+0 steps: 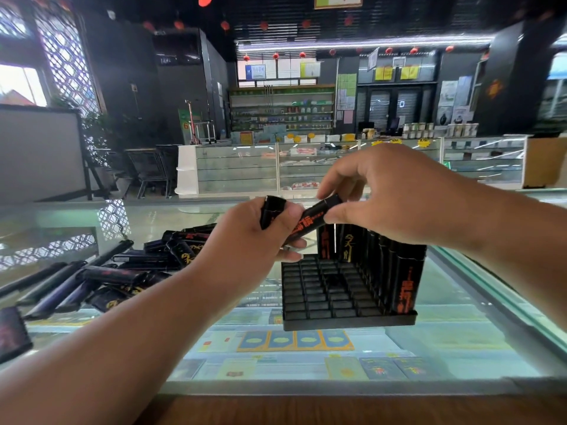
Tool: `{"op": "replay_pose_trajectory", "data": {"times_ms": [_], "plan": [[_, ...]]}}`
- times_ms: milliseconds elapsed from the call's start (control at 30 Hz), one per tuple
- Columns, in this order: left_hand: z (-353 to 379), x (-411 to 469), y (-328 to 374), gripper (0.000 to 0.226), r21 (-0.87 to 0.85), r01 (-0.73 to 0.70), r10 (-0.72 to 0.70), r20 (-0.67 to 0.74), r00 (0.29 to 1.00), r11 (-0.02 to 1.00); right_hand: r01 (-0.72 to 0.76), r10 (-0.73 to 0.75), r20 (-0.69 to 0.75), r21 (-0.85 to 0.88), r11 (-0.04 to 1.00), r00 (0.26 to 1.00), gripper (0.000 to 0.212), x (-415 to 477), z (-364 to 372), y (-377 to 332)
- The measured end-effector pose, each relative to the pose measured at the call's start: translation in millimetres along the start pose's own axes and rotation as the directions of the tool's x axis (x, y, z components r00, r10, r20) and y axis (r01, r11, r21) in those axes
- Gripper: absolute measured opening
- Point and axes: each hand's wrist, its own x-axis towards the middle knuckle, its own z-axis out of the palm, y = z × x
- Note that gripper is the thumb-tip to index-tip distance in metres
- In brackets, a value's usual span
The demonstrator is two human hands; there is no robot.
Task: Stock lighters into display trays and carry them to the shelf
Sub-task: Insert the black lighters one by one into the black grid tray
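Left hand [254, 234] grips a black lighter [271, 210], body mostly hidden in the fist. Right hand [395, 194] pinches a red-printed lighter [313, 220] above the display tray [334, 305]. Tray's right rows filled; rear ones hidden. Loose lighter pile [129, 271] left on glass counter [460, 332], partly cut off.

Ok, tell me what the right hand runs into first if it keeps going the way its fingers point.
The right hand points left and slightly down, pinching a black lighter. Straight on, it would likely meet the left hand, which grips that lighter's other end plus another lighter. Depth is hard to judge.
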Motion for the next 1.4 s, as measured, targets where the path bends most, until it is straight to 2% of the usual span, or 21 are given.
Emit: {"op": "replay_pose_trajectory", "data": {"times_ms": [200, 467, 567, 933, 1400], "plan": [[2, -2, -1, 0.018, 0.077, 0.003, -0.007, 0.047, 0.999, 0.997, 0.003, 0.004, -0.068, 0.098, 0.995, 0.998, 0.013, 1, 0, 4], [-3, 0, -4, 0.021, 0.266, -0.013, 0.017, -0.014, 1.000, 0.964, -0.004, 0.016, -0.075, 0.159, 0.987, 0.997, 0.009, 7, 2, 13], [-3, 1, -5, 0.020, 0.276, 0.024, -0.010, -0.050, 0.999, 0.961, -0.026, 0.037, -0.077, 0.138, 0.990, 0.996, 0.009, 10, 3, 18], [-1, 2, -7, 0.020, 0.352, 0.058, -0.076, 0.037, 0.996, 0.934, -0.056, 0.056, 0.033, -0.008, 0.998, 0.998, 0.010, 20, 11, 19], [-2, 2, -7, 0.023, 0.394, 0.048, -0.080, 0.064, 0.995, 0.918, -0.069, 0.075, 0.074, -0.077, 0.995, 0.994, 0.011, 24, 4, 22]]}}
